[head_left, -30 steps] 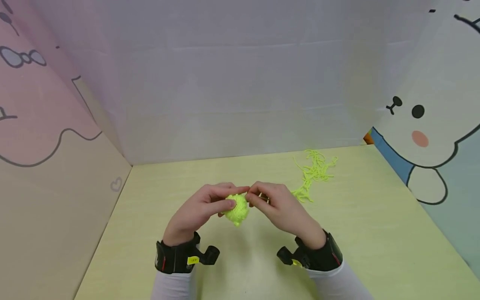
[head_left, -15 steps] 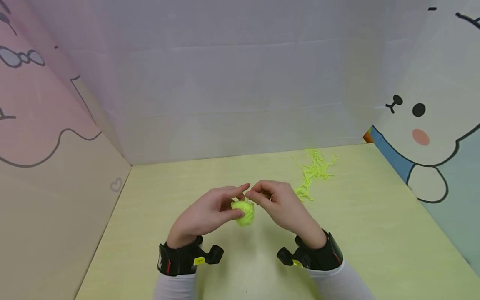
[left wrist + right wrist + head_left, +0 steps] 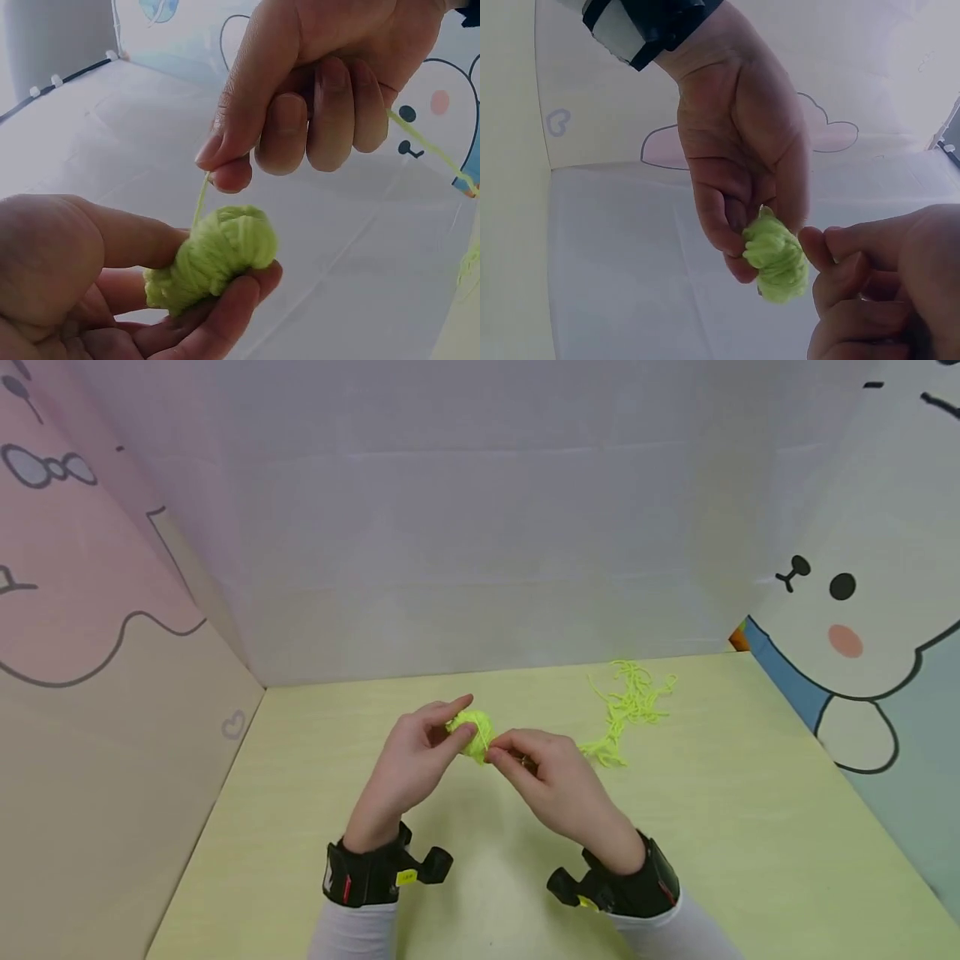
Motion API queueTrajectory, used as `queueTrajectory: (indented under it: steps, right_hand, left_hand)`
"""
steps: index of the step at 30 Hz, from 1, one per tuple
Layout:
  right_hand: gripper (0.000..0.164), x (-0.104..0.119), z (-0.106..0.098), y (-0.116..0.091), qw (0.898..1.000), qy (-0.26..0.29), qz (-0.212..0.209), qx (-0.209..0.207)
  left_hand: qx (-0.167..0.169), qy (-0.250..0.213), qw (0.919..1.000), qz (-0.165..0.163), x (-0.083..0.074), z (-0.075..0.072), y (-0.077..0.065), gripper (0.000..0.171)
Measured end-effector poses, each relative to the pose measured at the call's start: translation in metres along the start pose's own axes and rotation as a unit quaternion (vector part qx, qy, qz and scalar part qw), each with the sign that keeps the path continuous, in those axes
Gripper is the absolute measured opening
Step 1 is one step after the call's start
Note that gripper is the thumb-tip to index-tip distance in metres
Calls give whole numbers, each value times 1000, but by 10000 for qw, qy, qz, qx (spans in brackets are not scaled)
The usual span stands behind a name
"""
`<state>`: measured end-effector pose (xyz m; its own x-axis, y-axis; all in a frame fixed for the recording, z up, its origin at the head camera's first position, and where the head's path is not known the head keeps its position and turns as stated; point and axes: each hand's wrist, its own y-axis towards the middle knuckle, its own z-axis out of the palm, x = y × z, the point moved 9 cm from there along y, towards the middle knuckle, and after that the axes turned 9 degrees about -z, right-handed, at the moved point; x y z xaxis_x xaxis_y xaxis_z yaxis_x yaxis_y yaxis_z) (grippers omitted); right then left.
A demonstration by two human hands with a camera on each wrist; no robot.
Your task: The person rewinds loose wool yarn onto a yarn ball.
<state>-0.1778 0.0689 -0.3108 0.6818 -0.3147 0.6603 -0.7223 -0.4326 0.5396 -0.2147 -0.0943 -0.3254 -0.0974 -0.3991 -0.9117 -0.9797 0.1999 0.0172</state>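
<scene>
A small ball of neon yellow-green yarn (image 3: 474, 737) is gripped by my left hand (image 3: 414, 758), thumb on the near side and fingers behind it. In the left wrist view the wound yarn ball (image 3: 225, 251) shows its layered strands, resting across the fingers. My right hand (image 3: 551, 781) is just right of the ball and pinches a strand of yarn (image 3: 200, 199) between thumb and forefinger. That strand runs taut from the ball up to the fingertips. From under the right hand's curled fingers another length of yarn (image 3: 435, 150) trails away. The right wrist view shows the ball (image 3: 776, 259) beside the right fingertips.
A loose tangle of the same yarn (image 3: 633, 697) lies on the pale yellow table (image 3: 750, 827), back right of the hands. A white sheet (image 3: 480, 552) stands behind the table, with cartoon-printed panels (image 3: 847, 635) at both sides. Each wrist wears a black camera strap (image 3: 363, 872).
My left hand has raised the ball farther from me and turned it. My right hand's pinch has moved slightly down and toward me, now beside the ball's lower right. The tangle stays about the same.
</scene>
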Motion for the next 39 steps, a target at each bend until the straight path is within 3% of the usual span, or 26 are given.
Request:
queueTrajectory:
  steps: [5, 8, 13, 18, 22, 24, 27, 30, 34, 39]
  right_hand:
    - [8, 3, 1, 0, 10000, 81, -20, 24]
    - [9, 3, 2, 1, 9997, 219, 35, 93]
    - [13, 0, 2, 2, 9986, 483, 126, 192]
    - [16, -1, 2, 3, 9974, 622, 167, 320]
    - [12, 0, 2, 5, 9994, 168, 9, 306]
    - [9, 1, 0, 4, 9995, -202, -99, 242]
    - [6, 1, 0, 3, 9978, -618, -159, 189]
    - [8, 0, -2, 0, 9964, -823, -107, 161]
    - [8, -2, -6, -1, 9960, -888, -34, 72]
    - [7, -8, -12, 1, 9953, -954, 148, -7]
  left_hand:
    - [-440, -538, 9976, -73, -7, -7, 0, 43]
    - [-505, -1021, 9935, -90, -12, -7, -1, 43]
    - [-183, -1833, 9829, -13, -20, -4, -2, 43]
    - [196, -2051, 9785, -95, -22, -3, -5, 42]
    - [571, -1874, 9804, -207, -23, 0, -9, 37]
    - [910, -1772, 9798, -199, -25, 5, -13, 37]
    - [1438, -1484, 9784, -89, -26, 11, -19, 39]
    - [1876, -997, 9769, 229, -28, 16, -25, 42]
    - [2094, -240, 9764, 480, -30, 22, -30, 46]
    - [2018, 486, 9776, 358, -26, 26, -28, 49]
